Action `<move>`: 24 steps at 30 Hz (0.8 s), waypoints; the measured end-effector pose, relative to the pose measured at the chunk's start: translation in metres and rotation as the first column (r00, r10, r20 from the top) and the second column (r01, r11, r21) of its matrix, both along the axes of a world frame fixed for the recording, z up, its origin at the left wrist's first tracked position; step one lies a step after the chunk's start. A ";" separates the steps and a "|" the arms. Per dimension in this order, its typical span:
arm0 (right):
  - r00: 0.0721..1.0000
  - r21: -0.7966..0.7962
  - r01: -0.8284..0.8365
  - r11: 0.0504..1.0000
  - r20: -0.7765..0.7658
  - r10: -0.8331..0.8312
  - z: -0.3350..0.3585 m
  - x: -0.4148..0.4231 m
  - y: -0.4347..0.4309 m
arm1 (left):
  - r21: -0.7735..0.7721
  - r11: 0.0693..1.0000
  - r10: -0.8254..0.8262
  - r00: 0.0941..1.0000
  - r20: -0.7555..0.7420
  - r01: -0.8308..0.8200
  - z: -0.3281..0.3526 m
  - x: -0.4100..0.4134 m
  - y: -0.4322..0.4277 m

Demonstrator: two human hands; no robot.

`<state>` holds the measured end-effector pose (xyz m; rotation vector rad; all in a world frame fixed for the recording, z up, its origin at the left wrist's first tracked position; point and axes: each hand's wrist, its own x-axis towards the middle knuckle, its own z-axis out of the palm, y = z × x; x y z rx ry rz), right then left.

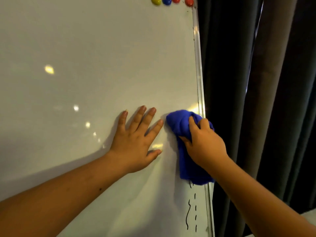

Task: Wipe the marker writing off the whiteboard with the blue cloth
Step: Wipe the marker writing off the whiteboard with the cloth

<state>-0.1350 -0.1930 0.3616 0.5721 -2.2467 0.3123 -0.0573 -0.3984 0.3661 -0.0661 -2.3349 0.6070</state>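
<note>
Head view: a person's right hand (204, 142) grips a bunched blue cloth (183, 132) and presses it against a whiteboard (94, 48), close to the board's metal right edge (199, 79). The cloth's long axis runs up and down the board, its rounded, wadded end pointing up above the fingers and its loose tail hanging below the wrist. The left hand (136, 142) lies flat on the board just beside the cloth, fingers spread apart and pointing up, holding nothing; its index fingertip is almost at the cloth's upper end. Black marker writing (191, 207), a wavy line and a dashed line, runs down the board directly beneath the cloth's lower end, near the frame. Four round magnets (172, 0), one yellow, one blue and two red, sit in a row at the board's top right corner. A dark curtain (256, 82) hangs in folds just right of the frame. Ceiling lights glare off the glossy surface.
</note>
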 end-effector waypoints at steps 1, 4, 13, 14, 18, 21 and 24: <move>0.999 0.003 -0.029 1.000 0.039 0.028 -0.023 0.010 0.001 | -0.003 1.000 -0.008 1.000 0.006 0.008 -0.002 0.001 -0.002; 0.986 0.055 -0.069 0.996 0.154 0.060 -0.073 0.036 0.001 | -0.024 0.999 -0.030 0.998 0.050 0.031 -0.010 0.006 -0.005; 0.994 -0.112 0.045 0.993 0.103 -0.033 -0.002 0.004 -0.008 | -0.029 0.999 -0.014 0.994 0.107 0.017 -0.024 0.024 -0.009; 0.993 -0.106 0.036 0.994 0.119 -0.023 -0.018 0.010 -0.006 | -0.021 1.000 -0.015 0.993 0.117 0.017 -0.025 0.026 -0.010; 0.969 -0.023 -0.029 0.999 0.244 0.034 -0.115 0.047 0.015 | -0.025 1.000 -0.012 0.994 0.113 0.015 -0.027 0.030 -0.015; 0.958 -0.033 -0.040 0.999 0.282 0.048 -0.118 0.043 0.020 | -0.043 0.999 0.005 0.992 0.127 0.001 -0.024 0.028 -0.013; 0.972 -0.110 -0.035 0.993 0.226 0.059 -0.078 0.024 0.007 | -0.059 0.998 0.010 0.993 0.115 -0.004 -0.016 0.022 -0.005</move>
